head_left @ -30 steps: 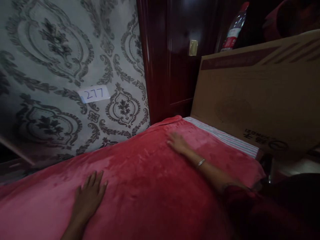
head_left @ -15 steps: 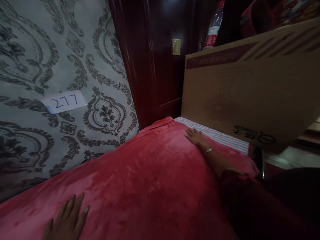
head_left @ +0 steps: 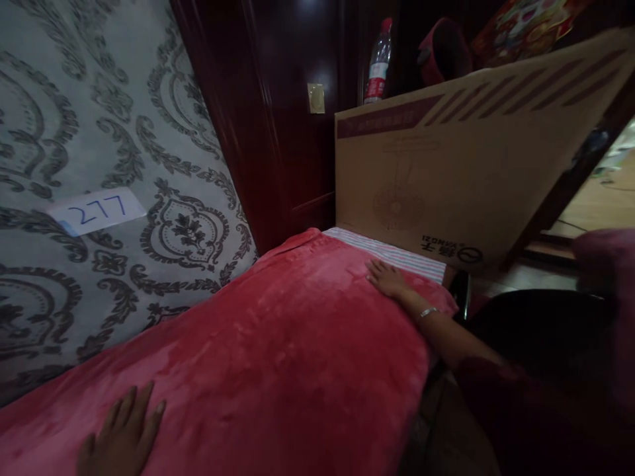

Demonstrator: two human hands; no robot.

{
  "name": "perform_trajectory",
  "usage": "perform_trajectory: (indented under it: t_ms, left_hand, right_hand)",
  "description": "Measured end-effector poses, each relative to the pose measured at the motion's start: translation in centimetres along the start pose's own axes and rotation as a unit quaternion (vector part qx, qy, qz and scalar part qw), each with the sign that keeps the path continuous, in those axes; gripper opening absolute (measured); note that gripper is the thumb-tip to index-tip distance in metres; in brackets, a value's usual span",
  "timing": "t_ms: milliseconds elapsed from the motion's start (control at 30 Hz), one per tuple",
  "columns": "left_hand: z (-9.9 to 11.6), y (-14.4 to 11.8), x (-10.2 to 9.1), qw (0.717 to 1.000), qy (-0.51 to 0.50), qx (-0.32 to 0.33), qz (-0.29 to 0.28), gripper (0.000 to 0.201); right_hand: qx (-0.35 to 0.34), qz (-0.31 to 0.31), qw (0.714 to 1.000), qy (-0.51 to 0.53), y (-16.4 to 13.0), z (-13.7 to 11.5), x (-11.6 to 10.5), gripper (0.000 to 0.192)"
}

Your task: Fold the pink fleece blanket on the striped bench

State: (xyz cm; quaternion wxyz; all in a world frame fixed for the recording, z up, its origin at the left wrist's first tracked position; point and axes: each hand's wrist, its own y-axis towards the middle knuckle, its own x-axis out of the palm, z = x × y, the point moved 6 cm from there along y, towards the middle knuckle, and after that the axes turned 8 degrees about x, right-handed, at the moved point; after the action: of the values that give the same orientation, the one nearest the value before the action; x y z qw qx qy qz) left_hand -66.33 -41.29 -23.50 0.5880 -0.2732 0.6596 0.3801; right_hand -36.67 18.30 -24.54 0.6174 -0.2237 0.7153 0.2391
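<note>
A plush red blanket (head_left: 278,344) is spread over a low surface along the wall, fairly smooth on top. My left hand (head_left: 122,430) lies flat on it at the lower left, fingers spread. Farther off, near the blanket's far right edge, my right hand (head_left: 387,277) also rests palm down with its fingers stretched out and a silver bracelet (head_left: 428,311) on the wrist. Just beyond that hand, a striped cloth (head_left: 387,252) shows from under the blanket.
A large cardboard box (head_left: 461,158) stands beyond the far end, with a plastic bottle (head_left: 379,66) behind its top edge. Patterned wallpaper (head_left: 114,145) bearing a paper sign (head_left: 96,211) runs along the left. A dark round-edged object (head_left: 540,330) stands at right.
The view has swung to the right, so the wall, door and box sit farther left. My right hand is slightly nearer along the blanket's right edge; my left hand stays flat on it.
</note>
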Motion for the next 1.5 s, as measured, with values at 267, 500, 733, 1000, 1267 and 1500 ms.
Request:
perform_trajectory:
  t_ms: [267, 500, 733, 1000, 1267, 1500]
  left_hand:
    - [2.1, -1.5, -2.2, 0.998, -0.051, -0.008, -0.042, 0.06]
    - [3.9, -2.3, -5.0, 0.99, -0.141, 0.029, -0.007, 0.053]
    - [6.6, -8.5, -5.5, 0.972, -0.071, 0.221, 0.027, 0.054]
    - [6.9, -22.2, -3.4, 0.98, -0.031, 0.197, -0.013, 0.054]
    - [12.6, -28.0, -6.4, 0.961, -0.101, 0.254, 0.049, 0.056]
    - [18.2, -28.1, -5.2, 0.957, -0.055, 0.277, 0.061, 0.059]
  right_hand:
    - [-0.033, 0.052, 0.992, 0.112, -6.3, -1.5, -1.9, 0.053]
    - [-0.269, 0.007, 0.925, 0.268, -14.9, -8.4, 0.8, 0.057]
    - [-0.245, -0.004, 0.959, 0.146, -16.0, -9.0, 1.5, 0.053]
    - [-0.267, -0.026, 0.956, 0.122, -19.8, -8.1, 1.3, 0.048]
    - [-0.342, 0.021, 0.928, 0.149, -30.4, -8.5, 0.7, 0.056]
    - [-0.392, 0.039, 0.911, 0.125, -34.7, -9.9, 0.6, 0.07]
